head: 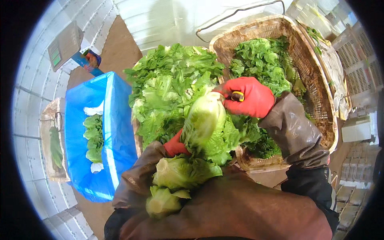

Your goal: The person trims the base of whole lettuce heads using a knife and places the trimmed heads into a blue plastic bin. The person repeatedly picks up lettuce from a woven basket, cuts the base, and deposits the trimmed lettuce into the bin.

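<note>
My left hand (176, 145), in a red glove, holds a head of leafy lettuce (207, 120) from below; the leaves hide most of its fingers. At the lettuce's pale base, my right hand (250, 96), also gloved in red, is closed around a small tool with a yellow-and-black handle (237, 96). The tool's blade cannot be made out. Two more lettuce heads, an upper one (171, 171) and a lower one (162, 202), rest against my left forearm and brown apron (240, 210), cut ends showing. Beyond my hands lies a large heap of lettuce (165, 90).
A crate lined with blue plastic (120, 135) stands on the left with lettuce inside. On the right is a dirty plastic basket (318, 99) holding loose greens. A scale (64, 45) stands at the upper left, near white foam boxes (33, 159). Stacked crates (351, 57) stand far right.
</note>
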A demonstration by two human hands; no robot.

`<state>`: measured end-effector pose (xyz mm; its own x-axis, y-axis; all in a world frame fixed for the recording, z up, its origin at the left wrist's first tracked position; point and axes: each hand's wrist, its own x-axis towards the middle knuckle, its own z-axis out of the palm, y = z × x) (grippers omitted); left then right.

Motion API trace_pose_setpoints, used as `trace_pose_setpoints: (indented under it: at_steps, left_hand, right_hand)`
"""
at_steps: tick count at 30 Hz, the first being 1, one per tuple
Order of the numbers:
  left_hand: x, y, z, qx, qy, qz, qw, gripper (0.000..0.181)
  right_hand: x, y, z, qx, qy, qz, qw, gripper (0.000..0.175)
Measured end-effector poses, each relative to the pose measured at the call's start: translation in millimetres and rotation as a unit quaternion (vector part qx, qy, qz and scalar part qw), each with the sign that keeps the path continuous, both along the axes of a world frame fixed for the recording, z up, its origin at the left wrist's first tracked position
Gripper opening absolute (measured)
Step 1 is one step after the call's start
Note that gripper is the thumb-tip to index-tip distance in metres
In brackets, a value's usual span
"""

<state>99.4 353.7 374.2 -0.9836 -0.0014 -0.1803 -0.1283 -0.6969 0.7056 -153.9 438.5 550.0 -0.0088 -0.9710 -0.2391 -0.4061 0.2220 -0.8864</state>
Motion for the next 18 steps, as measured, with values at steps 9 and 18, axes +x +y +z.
trace_pose_setpoints:
  at_steps: [9, 18]
  left_hand:
    - [22.9, -1.4, 14.3, -0.02, -0.009, -0.004, 1.0, 0.064]
    - [14.1, -21.3, -17.4, -0.339, 0.053, 0.284, 0.895, 0.066]
  right_hand:
    - [-7.9, 12.1, 5.4, -0.014, -0.141, -0.037, 0.989, 0.068]
    - [59.8, 61.5, -29.3, -0.169, 0.093, -0.172, 0.966, 0.058]
